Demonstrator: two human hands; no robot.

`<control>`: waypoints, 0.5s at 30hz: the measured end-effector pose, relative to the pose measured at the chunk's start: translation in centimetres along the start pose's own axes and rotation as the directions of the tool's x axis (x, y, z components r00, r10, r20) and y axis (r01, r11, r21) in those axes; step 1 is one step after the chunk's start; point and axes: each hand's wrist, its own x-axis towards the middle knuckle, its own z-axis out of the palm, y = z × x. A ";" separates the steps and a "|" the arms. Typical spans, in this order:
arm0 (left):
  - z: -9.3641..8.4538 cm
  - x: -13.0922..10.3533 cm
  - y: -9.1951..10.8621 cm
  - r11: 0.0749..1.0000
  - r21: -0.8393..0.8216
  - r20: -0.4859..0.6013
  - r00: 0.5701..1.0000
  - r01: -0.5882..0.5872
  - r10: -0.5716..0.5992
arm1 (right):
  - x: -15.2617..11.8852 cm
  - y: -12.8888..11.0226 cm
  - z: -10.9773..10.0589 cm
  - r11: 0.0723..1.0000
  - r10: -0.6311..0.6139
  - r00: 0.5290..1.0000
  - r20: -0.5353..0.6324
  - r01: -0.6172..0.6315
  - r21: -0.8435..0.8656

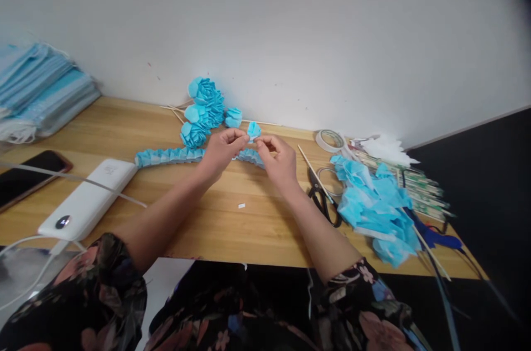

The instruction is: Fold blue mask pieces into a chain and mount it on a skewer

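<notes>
Both hands meet above the wooden table, pinching the base of a small blue paper bud (254, 130) between their fingertips. My left hand (224, 151) is closed at the bud's left side, and my right hand (279, 158) is closed at its right side. Beneath and behind them lies a long pleated blue strip (170, 157), partly hidden by my hands. Behind my left hand rest several finished blue paper flowers (204, 110) with thin sticks. Another small blue bud (233, 117) lies just right of those flowers.
At right are a tape roll (331, 141), black scissors (321, 199), crumpled blue material (373, 204) and a blue-handled tool (437, 236). A white power bank (89, 196), a phone (33, 177) and stacked masks (45, 88) occupy the left. The wall (265, 36) stands behind the table (257, 237).
</notes>
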 end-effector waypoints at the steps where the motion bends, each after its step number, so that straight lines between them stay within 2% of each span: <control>1: 0.1 -0.1 0.0 1.000 -0.001 0.010 1.000 0.003 -0.003 | 0.0 0.1 0.0 1.000 -0.001 1.000 -0.003 0.001 -0.015; 6: 0.2 -0.2 0.1 1.000 0.002 0.016 1.000 -0.001 0.001 | 0.2 0.4 0.0 0.999 0.001 1.000 -0.007 -0.001 -0.042; 15: 0.0 -0.2 0.1 0.992 0.070 0.056 0.993 -0.105 0.101 | 0.2 0.3 0.1 0.998 0.025 1.000 -0.004 -0.026 -0.055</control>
